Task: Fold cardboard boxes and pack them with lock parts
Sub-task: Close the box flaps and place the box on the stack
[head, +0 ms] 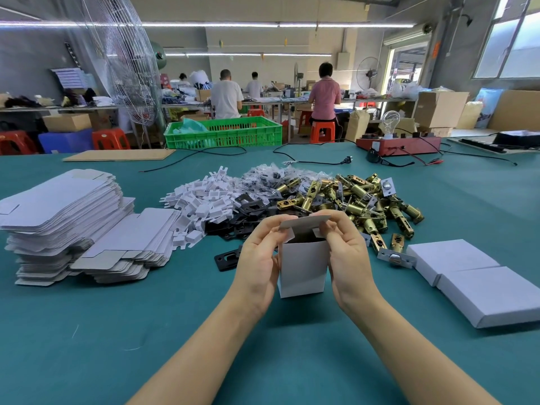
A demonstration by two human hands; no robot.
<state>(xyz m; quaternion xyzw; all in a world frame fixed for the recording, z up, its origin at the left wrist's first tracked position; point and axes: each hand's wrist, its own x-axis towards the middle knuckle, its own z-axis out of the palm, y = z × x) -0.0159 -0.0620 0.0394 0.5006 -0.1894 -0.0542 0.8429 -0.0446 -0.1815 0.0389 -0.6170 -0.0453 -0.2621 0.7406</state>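
A small white cardboard box (302,268) stands upright above the green table, its top end open and its lid flap raised. My left hand (258,257) grips the box's left side, fingers curled on the left flap. My right hand (346,248) grips the right side, thumb and fingers pinching the lid flap at the top. Behind the box lie piles of brass latch bolts (356,200), black strike plates (248,213), white plastic pieces (201,200) and small clear bags of screws (271,176). What is inside the box is hidden.
Stacks of flat box blanks (67,226) lie at the left. Two closed white boxes (479,279) lie at the right. One black plate (226,258) and a silver-faced latch (396,257) lie loose near my hands. Cables, a red test board (400,144) and a green crate (222,133) are at the back.
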